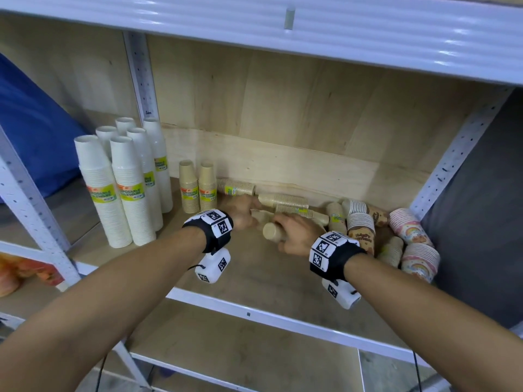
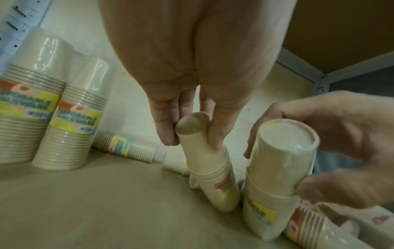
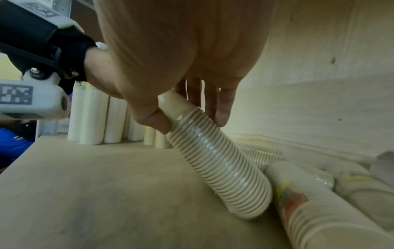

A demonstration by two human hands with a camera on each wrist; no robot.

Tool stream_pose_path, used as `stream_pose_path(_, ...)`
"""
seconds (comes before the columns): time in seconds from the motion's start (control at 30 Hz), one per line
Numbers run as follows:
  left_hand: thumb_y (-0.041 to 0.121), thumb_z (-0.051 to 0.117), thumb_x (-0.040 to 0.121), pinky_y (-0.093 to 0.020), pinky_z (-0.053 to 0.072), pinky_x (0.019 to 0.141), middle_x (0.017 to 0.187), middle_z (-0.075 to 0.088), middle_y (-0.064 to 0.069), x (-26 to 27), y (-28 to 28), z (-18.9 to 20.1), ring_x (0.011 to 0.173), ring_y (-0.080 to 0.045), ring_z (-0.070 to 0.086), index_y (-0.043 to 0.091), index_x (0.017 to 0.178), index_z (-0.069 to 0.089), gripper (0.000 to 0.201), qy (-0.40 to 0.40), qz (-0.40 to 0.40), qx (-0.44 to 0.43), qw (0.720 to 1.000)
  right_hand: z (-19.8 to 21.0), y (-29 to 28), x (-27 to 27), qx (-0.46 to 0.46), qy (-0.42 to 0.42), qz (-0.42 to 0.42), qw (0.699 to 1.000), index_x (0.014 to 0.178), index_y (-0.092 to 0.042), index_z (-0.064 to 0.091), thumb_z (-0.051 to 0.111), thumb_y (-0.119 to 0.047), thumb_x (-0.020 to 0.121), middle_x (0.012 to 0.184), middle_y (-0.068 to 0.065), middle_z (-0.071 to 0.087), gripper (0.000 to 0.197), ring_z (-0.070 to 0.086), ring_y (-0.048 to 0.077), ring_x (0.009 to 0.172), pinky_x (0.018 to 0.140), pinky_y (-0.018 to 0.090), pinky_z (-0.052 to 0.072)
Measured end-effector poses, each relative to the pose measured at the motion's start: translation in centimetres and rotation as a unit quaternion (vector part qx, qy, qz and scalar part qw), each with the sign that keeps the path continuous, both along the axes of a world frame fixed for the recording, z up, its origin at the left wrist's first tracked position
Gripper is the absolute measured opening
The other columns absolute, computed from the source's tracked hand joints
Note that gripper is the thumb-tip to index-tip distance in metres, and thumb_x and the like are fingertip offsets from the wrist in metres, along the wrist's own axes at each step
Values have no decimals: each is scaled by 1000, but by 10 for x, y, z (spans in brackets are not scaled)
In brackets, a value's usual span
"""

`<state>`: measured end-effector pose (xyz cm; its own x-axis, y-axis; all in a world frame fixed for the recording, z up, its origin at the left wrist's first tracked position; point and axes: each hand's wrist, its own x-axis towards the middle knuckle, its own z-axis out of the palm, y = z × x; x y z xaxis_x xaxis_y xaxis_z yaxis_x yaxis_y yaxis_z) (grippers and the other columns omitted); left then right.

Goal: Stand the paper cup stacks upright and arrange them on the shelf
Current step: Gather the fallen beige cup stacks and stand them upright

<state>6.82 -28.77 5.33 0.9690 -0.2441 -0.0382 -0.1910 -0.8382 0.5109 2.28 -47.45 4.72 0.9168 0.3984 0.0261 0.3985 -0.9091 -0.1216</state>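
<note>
On the wooden shelf (image 1: pixel 249 278), my left hand (image 1: pixel 243 216) pinches the closed end of a slim beige paper cup stack (image 2: pixel 213 176), which leans with its wide end on the board. Right beside it, my right hand (image 1: pixel 294 236) grips the closed end of a second wrapped beige stack (image 1: pixel 273 232), also tilted; the right wrist view shows its ribbed rims (image 3: pixel 219 165) under my right hand (image 3: pixel 192 121). Two short beige stacks (image 1: pixel 195 188) stand upright to the left. More beige stacks (image 1: pixel 283 200) lie on their sides along the back wall.
Several tall white cup stacks (image 1: pixel 119 193) stand upright at the shelf's left end. Brown-patterned stacks (image 1: pixel 362 224) and rainbow-printed stacks (image 1: pixel 413 233) lie jumbled at the right end by the metal upright (image 1: pixel 452 157). The shelf above (image 1: pixel 283 32) overhangs closely.
</note>
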Motion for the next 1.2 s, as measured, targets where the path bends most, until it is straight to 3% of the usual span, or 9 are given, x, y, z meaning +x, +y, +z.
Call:
stream_pose_path(0.1, 20, 75, 82, -34, 53, 89, 102, 65, -1, 5, -4, 18, 97, -19, 64, 19, 118, 63, 38, -9, 6, -31, 999, 13, -2, 5, 34, -14, -24, 999, 120, -22, 43, 65, -20, 76, 98, 2, 62, 49, 63, 28, 87, 60, 28, 42)
stream_pose_path(0.2, 17, 75, 82, -35, 53, 91, 112, 66, -5, 8, -9, 33, 104, -21, 63, 18, 111, 65, 31, -27, 8, -64, 998, 23, -4, 6, 75, -21, -68, 995, 125, -25, 38, 68, -21, 75, 87, -4, 58, 58, 63, 27, 85, 59, 28, 40)
stream_pose_path(0.27, 19, 75, 82, -34, 52, 90, 116, 63, -5, 8, -13, 40, 105, -22, 61, 21, 110, 64, 30, -36, 8, -54, 998, 29, -6, 6, 108, -28, -99, 989, 128, -23, 39, 69, -22, 77, 95, -7, 58, 59, 62, 26, 92, 64, 27, 38)
stream_pose_path(0.33, 21, 75, 83, -33, 51, 90, 122, 60, -5, 9, -17, 45, 109, -23, 58, 22, 111, 64, 31, -39, 3, -51, 998, 32, -7, 7, 141, -32, -116, 983, 126, -21, 40, 69, -22, 78, 114, -4, 63, 56, 62, 25, 101, 68, 26, 39)
stream_pose_path(0.43, 19, 74, 85, -28, 46, 89, 129, 57, -6, 10, -23, 49, 117, -24, 56, 19, 116, 65, 33, -39, -4, -46, 998, 32, -9, 10, 174, -32, -135, 975, 122, -20, 42, 69, -22, 76, 127, -5, 60, 53, 60, 25, 109, 77, 31, 49)
stream_pose_path(0.7, 23, 73, 85, -27, 47, 90, 129, 60, -3, 9, -34, 47, 115, -21, 57, 22, 118, 66, 34, -34, -18, -21, 999, 24, -11, 15, 181, -21, -146, 972, 127, -18, 42, 65, -17, 81, 129, -2, 61, 51, 58, 24, 114, 73, 24, 38)
stream_pose_path(0.83, 35, 73, 82, -35, 50, 94, 126, 60, -4, 8, -36, 47, 113, -21, 58, 24, 118, 65, 38, -33, -11, -36, 999, 25, -12, 19, 194, -32, -146, 970, 130, -17, 45, 66, -27, 84, 127, -1, 63, 51, 60, 24, 114, 83, 29, 47)
stream_pose_path(1.0, 27, 72, 85, -26, 47, 87, 122, 64, -4, 10, -36, 47, 110, -20, 60, 17, 115, 68, 32, -46, -14, -46, 998, 29, -13, 27, 186, -46, -153, 969, 124, -15, 54, 66, -33, 86, 120, 5, 64, 44, 60, 24, 107, 75, 25, 39)
stream_pose_path(1.2, 21, 71, 86, -23, 43, 85, 126, 63, -5, 11, -34, 47, 116, -20, 58, 18, 117, 68, 32, -36, -26, -45, 998, 33, -12, 33, 170, -7, -122, 978, 132, -19, 52, 60, -25, 86, 130, 5, 60, 47, 56, 24, 118, 91, 29, 45)
